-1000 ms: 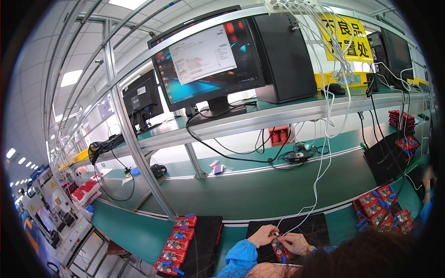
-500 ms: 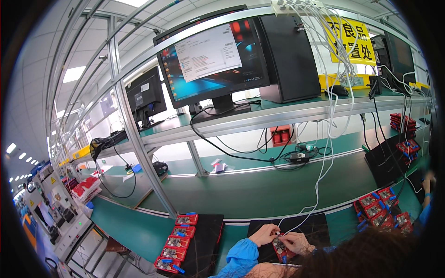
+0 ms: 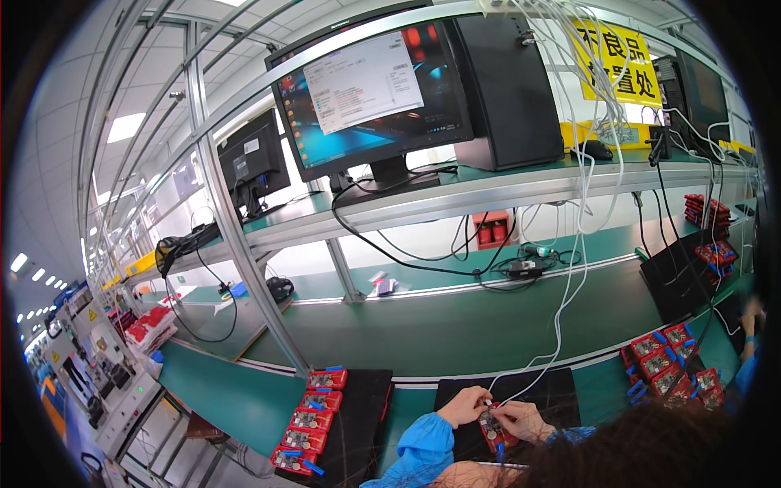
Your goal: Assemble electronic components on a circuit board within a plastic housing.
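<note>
A small red circuit board (image 3: 493, 428) sits on the black mat (image 3: 561, 389), pinched between left hand (image 3: 464, 406) and right hand (image 3: 521, 420) fingers.

Bright blue long sleeve (image 3: 425, 443) — loose, cuffed at wrist; hands bare; dark hair at lower edge.

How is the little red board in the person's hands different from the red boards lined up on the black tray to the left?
The red board in hand is pinched between the left hand and the right hand, with a white cable reaching it; the tray boards lie untouched, with no cable. The held one is single, over a black mat; the others form a column on the black tray. All look like the same small red boards.
</note>
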A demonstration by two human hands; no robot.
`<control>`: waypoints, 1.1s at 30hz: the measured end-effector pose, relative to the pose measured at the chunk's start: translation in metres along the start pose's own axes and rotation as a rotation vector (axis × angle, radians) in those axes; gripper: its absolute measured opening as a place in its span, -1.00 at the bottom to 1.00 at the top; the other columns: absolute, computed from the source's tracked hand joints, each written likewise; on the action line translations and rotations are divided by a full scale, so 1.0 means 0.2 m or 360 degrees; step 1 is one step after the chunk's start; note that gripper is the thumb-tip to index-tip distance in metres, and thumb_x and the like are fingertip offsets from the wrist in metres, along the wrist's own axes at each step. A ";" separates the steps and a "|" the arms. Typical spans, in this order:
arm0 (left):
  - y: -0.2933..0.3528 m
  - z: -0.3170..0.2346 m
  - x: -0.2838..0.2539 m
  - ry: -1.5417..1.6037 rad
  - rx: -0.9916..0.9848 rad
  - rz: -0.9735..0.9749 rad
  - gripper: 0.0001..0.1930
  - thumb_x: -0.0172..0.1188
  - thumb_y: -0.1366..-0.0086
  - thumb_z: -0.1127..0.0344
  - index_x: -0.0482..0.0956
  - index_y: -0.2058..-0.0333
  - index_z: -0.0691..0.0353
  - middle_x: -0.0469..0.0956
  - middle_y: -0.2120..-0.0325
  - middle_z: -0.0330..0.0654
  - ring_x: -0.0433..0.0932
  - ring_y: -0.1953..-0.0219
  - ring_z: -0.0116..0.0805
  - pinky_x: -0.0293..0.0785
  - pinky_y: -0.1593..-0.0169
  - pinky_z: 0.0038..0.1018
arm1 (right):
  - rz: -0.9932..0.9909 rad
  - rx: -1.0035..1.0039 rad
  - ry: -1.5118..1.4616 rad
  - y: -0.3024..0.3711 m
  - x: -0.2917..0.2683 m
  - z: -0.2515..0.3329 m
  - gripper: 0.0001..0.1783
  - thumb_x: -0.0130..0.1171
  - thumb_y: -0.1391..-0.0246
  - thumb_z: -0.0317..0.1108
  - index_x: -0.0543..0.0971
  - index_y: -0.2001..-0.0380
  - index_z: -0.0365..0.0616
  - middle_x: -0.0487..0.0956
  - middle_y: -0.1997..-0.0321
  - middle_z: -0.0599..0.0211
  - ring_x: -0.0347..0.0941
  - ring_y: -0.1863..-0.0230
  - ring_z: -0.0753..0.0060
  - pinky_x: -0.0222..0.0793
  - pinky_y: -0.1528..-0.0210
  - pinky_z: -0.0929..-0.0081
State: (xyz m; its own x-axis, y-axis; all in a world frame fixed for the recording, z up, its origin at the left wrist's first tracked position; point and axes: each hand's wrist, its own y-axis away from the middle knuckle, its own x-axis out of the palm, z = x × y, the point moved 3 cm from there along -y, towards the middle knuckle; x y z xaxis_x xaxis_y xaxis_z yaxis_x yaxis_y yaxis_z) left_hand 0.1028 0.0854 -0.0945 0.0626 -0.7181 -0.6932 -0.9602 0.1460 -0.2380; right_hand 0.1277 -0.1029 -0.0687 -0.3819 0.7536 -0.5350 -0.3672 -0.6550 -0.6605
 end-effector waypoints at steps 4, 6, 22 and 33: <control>0.00 0.01 0.00 0.0010 0.0020 -0.0036 -0.72 0.27 -0.07 0.52 0.54 0.18 0.34 0.54 0.43 -0.07 0.57 0.40 -0.30 0.51 0.29 -0.43 | 0.0035 0.0024 0.0023 -0.01 0.00 0.00 -0.85 0.25 0.06 -0.48 0.64 0.34 -0.11 0.60 0.42 0.30 0.58 0.40 0.25 0.52 0.37 0.44; 0.00 0.02 0.01 0.0014 0.0033 -0.0051 -0.72 0.27 -0.07 0.52 0.54 0.18 0.34 0.54 0.43 -0.07 0.57 0.40 -0.31 0.51 0.29 -0.43 | 0.0053 0.0034 0.0027 0.00 0.00 0.00 -0.84 0.25 0.05 -0.48 0.63 0.32 -0.13 0.60 0.39 0.27 0.58 0.39 0.21 0.53 0.35 0.43; 0.01 0.02 0.02 0.0041 0.0026 -0.0067 -0.72 0.25 -0.07 0.54 0.54 0.19 0.33 0.52 0.45 -0.11 0.55 0.41 -0.35 0.49 0.30 -0.45 | 0.0058 0.0029 0.0013 0.00 0.01 0.00 -0.84 0.24 0.06 -0.50 0.62 0.32 -0.15 0.61 0.37 0.26 0.59 0.36 0.21 0.54 0.34 0.43; 0.01 0.03 0.03 0.0068 0.0034 -0.0086 -0.71 0.26 -0.07 0.55 0.55 0.18 0.31 0.50 0.41 -0.12 0.54 0.39 -0.35 0.49 0.27 -0.46 | 0.0073 0.0076 0.0004 0.02 0.02 -0.03 -0.85 0.24 0.06 -0.49 0.62 0.34 -0.14 0.61 0.38 0.27 0.59 0.37 0.21 0.54 0.33 0.42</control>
State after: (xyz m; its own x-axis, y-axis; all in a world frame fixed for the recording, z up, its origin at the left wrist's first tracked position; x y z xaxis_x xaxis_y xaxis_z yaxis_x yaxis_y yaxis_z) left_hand 0.1037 0.0863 -0.1030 0.1020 -0.7536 -0.6494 -0.9498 0.1204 -0.2889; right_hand 0.1309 -0.1020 -0.0761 -0.3970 0.7228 -0.5657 -0.3893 -0.6907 -0.6094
